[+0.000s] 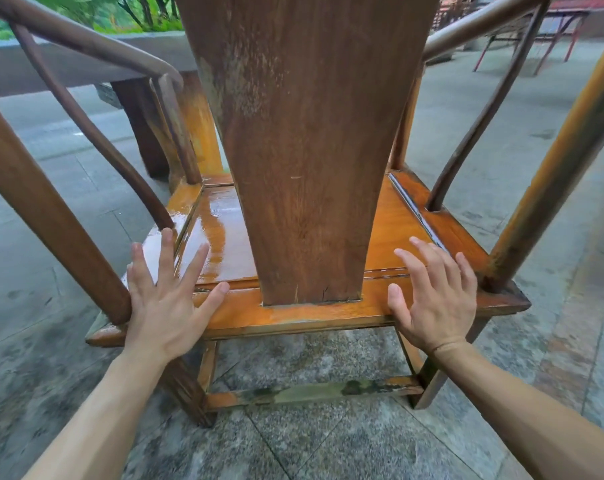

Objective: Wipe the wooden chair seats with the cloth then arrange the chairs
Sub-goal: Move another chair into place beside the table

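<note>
Honey-orange lacquered wood, wet and glossy, forms the square panelled chair seat [221, 244], seen from behind the chair. The broad, dark brown back splat [304, 150], flat and tapering toward its foot, is socketed into the rear seat rail at 12 o'clock from the hands. The left hand [162, 299] lies flat with fingers spread wide on the rail at 9 o'clock of the splat's foot, just beside the thick round rear post [47, 216]; the right hand [435, 299], also splayed and holding nothing, hovers or rests at 3 o'clock, contact unclear. Placed symmetrically either side, they look set to push or shift the chair, so arranging seems underway. No cloth is visible. Curved rounded armrest rails [86, 39] sweep overhead; the speckled grey stone floor [293, 445] looks damp.
</note>
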Demonstrator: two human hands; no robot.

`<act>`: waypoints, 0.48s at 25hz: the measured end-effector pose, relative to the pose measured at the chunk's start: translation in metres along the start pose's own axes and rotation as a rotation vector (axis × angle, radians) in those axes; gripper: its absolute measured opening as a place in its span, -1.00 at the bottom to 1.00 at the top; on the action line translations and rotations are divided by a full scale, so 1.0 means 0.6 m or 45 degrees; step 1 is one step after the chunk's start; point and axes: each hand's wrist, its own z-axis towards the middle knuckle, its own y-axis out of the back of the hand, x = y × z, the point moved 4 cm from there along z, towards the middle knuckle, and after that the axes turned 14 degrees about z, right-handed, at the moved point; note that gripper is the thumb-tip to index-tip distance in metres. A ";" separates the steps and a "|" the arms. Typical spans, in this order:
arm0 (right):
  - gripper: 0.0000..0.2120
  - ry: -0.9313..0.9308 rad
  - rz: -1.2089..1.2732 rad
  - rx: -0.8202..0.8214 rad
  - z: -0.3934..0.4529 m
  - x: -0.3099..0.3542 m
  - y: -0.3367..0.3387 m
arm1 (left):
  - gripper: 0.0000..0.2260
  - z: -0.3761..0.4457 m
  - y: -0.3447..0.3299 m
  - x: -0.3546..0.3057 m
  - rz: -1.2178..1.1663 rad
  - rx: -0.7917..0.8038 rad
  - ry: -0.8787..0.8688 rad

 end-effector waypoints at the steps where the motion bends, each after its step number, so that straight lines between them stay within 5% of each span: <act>1: -0.54 0.013 0.020 -0.003 0.006 -0.009 -0.009 | -0.29 0.004 0.000 -0.004 0.011 0.005 0.017; 12: -0.54 0.214 0.195 -0.004 0.116 -0.112 -0.164 | -0.29 0.072 -0.002 -0.070 0.071 -0.012 0.290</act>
